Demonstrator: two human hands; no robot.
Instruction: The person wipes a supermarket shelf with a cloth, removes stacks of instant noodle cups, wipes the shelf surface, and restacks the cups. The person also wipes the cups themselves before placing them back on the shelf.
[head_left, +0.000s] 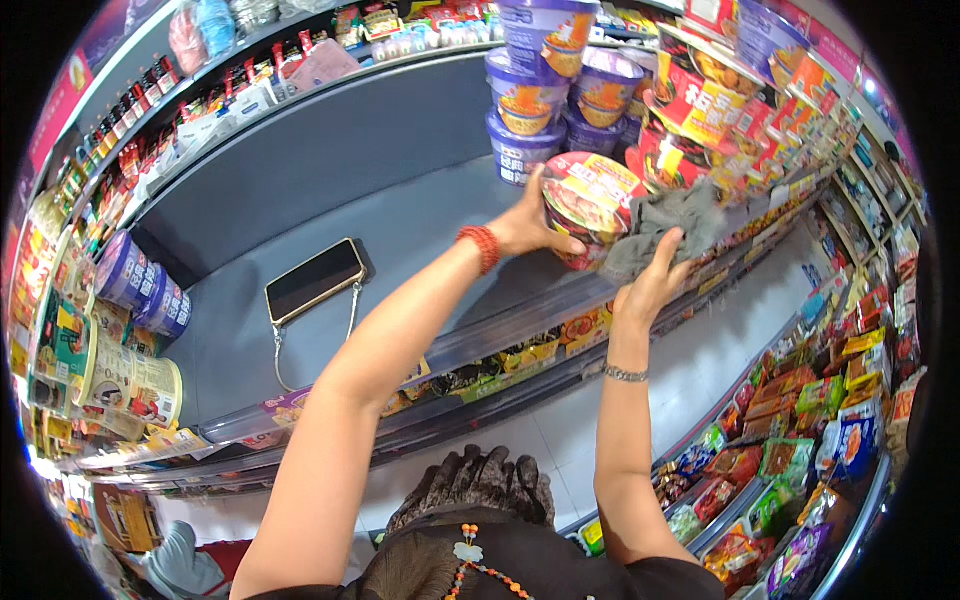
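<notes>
My left hand (530, 225), with a red beaded bracelet at the wrist, grips a red instant noodle bowl (592, 196) by its side. A crumpled grey cloth (664, 225) is in my right hand (654, 281), against the right side of that bowl. Behind the bowl stand stacked purple noodle tubs (527, 101). More red noodle bowls (694, 97) are piled to the right. On the grey shelf (420, 217) a phone (316, 282) with a wrist strap lies to the left of my hands.
A clear plastic rail (517, 315) runs along the shelf's front edge. Purple tubs (142, 283) and cream-coloured tubs (139, 386) stand at the left end. Sauce bottles and packets fill the upper shelf. Bins of packaged snacks (780, 435) are at lower right. Another person (180, 559) is at lower left.
</notes>
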